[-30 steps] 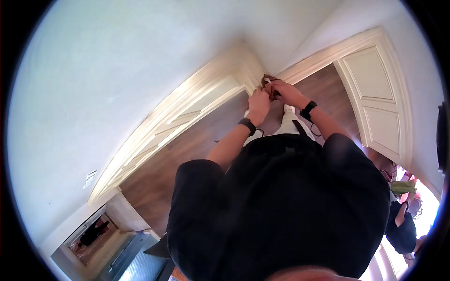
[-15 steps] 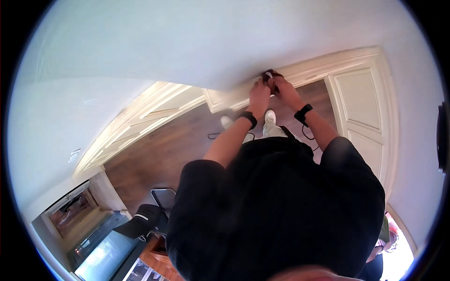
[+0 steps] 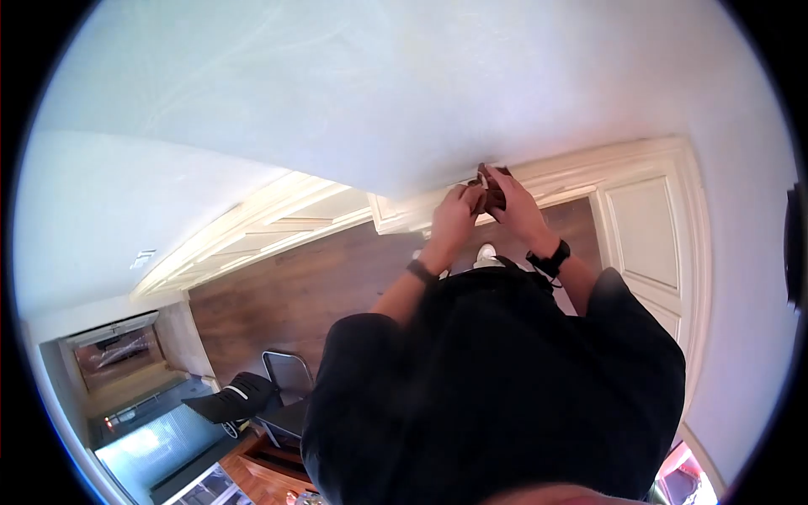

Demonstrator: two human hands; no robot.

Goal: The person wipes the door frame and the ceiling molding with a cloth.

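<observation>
Near the wall, a small brown object (image 3: 497, 197) with a pale strip is held between both hands; what it is, I cannot make out. My left hand (image 3: 457, 215) is closed on its left side, with fingertips pressed together. My right hand (image 3: 519, 212) wraps round its right side, fingers bent over the top. Each wrist wears a black band. Both arms reach forward, and the hands are close together over the cream moulding.
A cream panelled door (image 3: 644, 225) stands at the right. Ahead rises a pale wall (image 3: 421, 93). A dark folding chair (image 3: 288, 376) and a wooden cabinet (image 3: 257, 471) are at the lower left. Brown wooden floor (image 3: 286, 295) lies below.
The view has turned and shifted; the chair has come into sight and the other person at the lower right is out of view. Both hands still hold the brown object, their fingers rearranged.
</observation>
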